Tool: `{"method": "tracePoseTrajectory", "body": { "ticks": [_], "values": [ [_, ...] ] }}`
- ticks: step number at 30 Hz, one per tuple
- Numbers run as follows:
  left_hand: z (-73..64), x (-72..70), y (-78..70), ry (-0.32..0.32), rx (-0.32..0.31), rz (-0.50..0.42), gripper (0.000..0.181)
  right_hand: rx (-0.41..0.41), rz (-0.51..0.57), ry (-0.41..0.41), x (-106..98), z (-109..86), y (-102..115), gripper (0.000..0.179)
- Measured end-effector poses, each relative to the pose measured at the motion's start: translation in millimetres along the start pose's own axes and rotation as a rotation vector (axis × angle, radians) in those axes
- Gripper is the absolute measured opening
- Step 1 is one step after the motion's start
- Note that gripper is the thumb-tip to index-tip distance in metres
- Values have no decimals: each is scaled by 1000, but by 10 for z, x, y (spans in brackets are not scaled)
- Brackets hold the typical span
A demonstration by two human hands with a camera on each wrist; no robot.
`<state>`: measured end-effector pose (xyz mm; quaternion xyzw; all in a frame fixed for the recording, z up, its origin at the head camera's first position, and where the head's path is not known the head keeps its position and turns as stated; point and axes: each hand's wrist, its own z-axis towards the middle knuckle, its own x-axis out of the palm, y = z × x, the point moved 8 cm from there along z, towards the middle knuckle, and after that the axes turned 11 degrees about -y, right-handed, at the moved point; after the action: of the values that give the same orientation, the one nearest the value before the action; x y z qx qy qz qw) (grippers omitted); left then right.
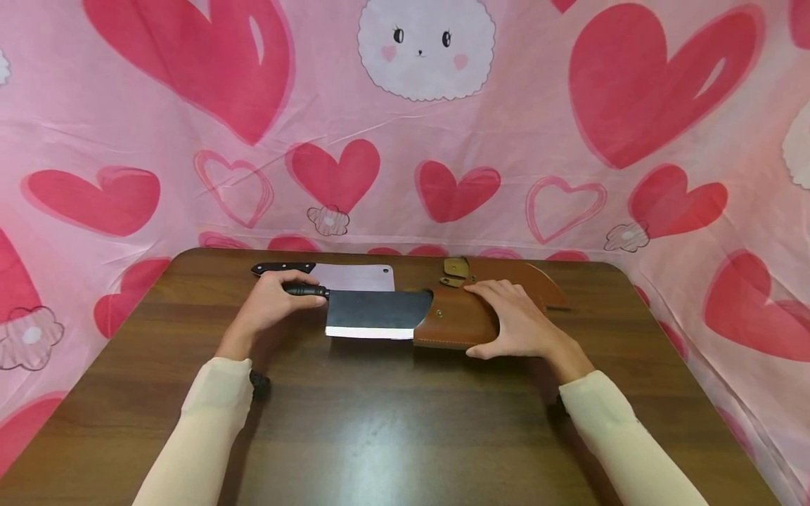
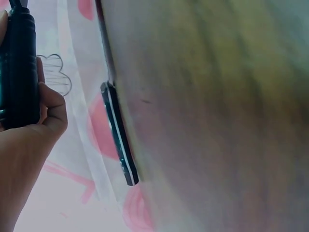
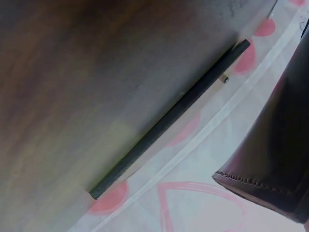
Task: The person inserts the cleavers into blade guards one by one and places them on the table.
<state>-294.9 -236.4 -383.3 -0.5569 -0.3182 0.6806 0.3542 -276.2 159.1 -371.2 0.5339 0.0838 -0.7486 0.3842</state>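
Observation:
A cleaver [image 1: 370, 310] with a dark blade and bright cutting edge spans the gap between my hands, in the head view. My left hand [image 1: 268, 303] grips its black handle [image 2: 19, 70], fingers wrapped around it in the left wrist view. The blade's far end is hidden inside a brown leather sheath [image 1: 451, 320] with a brass snap. My right hand [image 1: 520, 325] holds the closed end of that sheath, thumb at the lower edge and fingers along the top. The sheath's stitched edge [image 3: 256, 183] shows at the right of the right wrist view.
Behind lies a second cleaver [image 1: 354, 275] with a pale blade and riveted black handle [image 2: 119, 135]. Another brown leather sheath [image 1: 522, 277] lies at the back right, near tan snap straps [image 1: 455, 268]. A heart-patterned cloth [image 1: 405, 140] surrounds the wooden table [image 1: 380, 407].

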Motion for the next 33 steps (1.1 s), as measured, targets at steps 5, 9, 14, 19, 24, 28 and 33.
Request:
{"method": "tracePoseTrajectory", "body": {
  "ticks": [5,9,14,19,24,28,33],
  "values": [
    [-2,22,-50,-8,16,-3,45,-4,-2,2,6,7,14,107],
    [8,72,-68,-5,35,-12,45,3,11,11,24,-1,28,107],
    [6,113,-76,-14,40,-27,43,9,34,19,56,20,70,106],
    [13,100,-103,-28,43,-29,41,8,39,11,60,60,102,106],
    [30,89,-131,-38,37,-20,41,4,43,8,61,100,137,104],
    [26,110,-141,-30,26,-27,44,-3,38,12,89,131,169,105],
    [15,119,-145,-40,22,-32,44,-6,38,12,117,159,204,107]
  ]
}}
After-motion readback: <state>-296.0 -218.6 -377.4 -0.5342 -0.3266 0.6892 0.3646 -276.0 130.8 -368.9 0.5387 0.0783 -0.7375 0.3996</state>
